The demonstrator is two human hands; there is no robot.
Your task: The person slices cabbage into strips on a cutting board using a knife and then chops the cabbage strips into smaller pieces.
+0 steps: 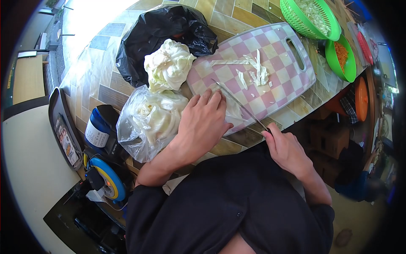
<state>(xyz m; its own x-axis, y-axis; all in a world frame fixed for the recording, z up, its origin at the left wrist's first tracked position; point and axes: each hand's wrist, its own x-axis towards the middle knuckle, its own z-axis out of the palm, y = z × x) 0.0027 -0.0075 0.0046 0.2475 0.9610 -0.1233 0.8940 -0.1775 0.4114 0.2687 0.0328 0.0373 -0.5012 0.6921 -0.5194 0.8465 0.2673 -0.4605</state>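
My right hand (288,151) is wrapped round the handle of a kitchen knife (242,104), whose blade slants up and left over the near edge of the chequered cutting board (292,94). Beneath the blade lies a pale cabbage piece (232,111). My left hand (205,120) presses this piece down with its fingers close together, right beside the blade; the hand hides part of it. Cut cabbage strips (259,73) lie loose farther up the board. Left of the board sits a peeled cabbage head (169,63), touching a black plastic bag (139,46).
A clear bag (150,122) with more cabbage rests by my left forearm. Past the board stand a green basket (292,19) of shredded cabbage and a green bowl (352,70) of orange shreds. A blue-and-yellow tape roll (111,180) and a dark stand (63,122) are at left.
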